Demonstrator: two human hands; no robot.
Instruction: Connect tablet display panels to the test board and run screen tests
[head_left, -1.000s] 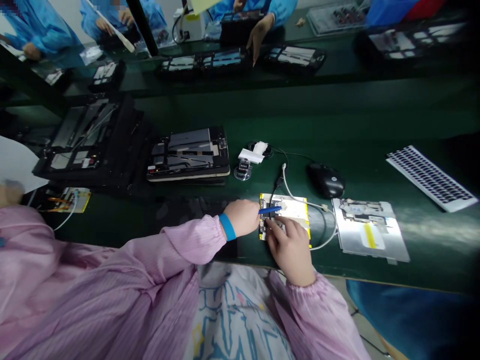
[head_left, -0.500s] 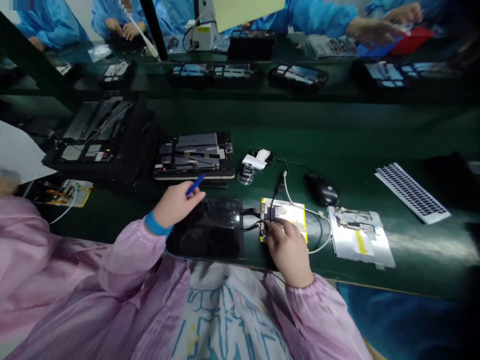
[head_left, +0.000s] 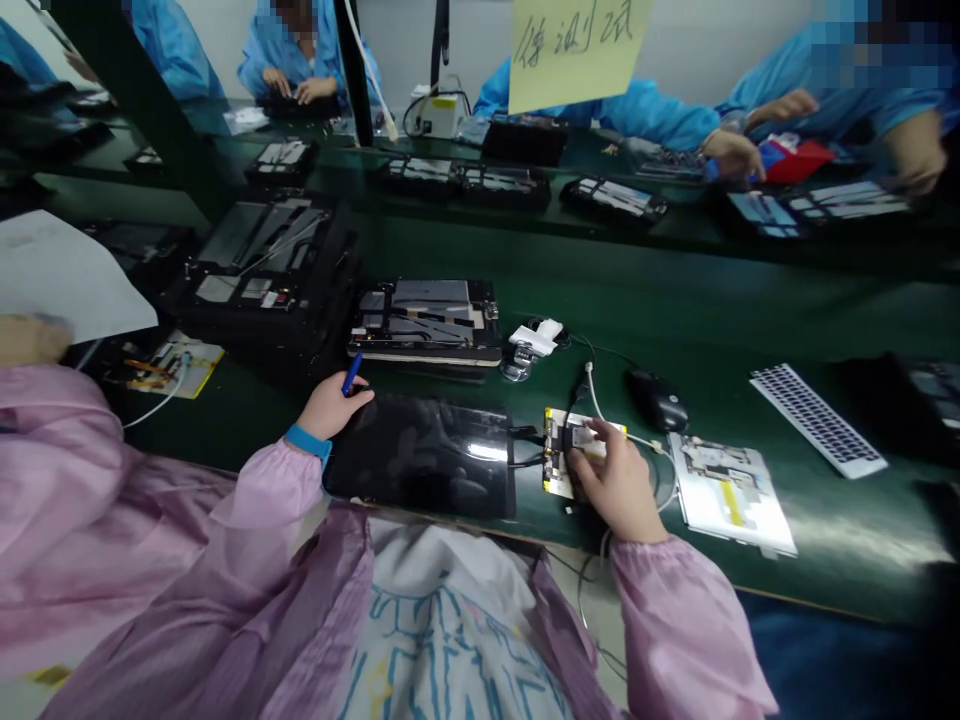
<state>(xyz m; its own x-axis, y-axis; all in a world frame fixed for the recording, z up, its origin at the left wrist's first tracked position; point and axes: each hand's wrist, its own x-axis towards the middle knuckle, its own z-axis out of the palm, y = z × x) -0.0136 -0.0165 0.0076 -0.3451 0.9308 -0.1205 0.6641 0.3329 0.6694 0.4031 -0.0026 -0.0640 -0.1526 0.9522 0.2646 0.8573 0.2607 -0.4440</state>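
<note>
A glossy black screen panel (head_left: 424, 460) lies flat at the table's front edge. My left hand (head_left: 328, 408) is at its upper left corner, closed around a blue pen (head_left: 352, 374) that points upward. Short black flex cables (head_left: 527, 433) run from the panel's right side to a small circuit board with yellow edges (head_left: 555, 482). My right hand (head_left: 626, 488) rests over the board's right part, thumb and forefinger apart beside a black plug and its cable. The hand hides part of the board. A white cable (head_left: 590, 380) passes behind my fingers.
Right of my hand lie a black mouse (head_left: 658, 398), a silver metal plate with boards (head_left: 731, 490) and a white keyboard (head_left: 817, 418). Opened tablets (head_left: 427, 322) stand behind the panel, with a taller stack (head_left: 262, 270) at left. Co-workers in blue sit across; a pink-sleeved person (head_left: 56, 450) sits left.
My left hand has moved left to the panel's corner, still with the pen. My right hand's thumb and forefinger have spread over the board. The camera view has shifted and tilted upward.
</note>
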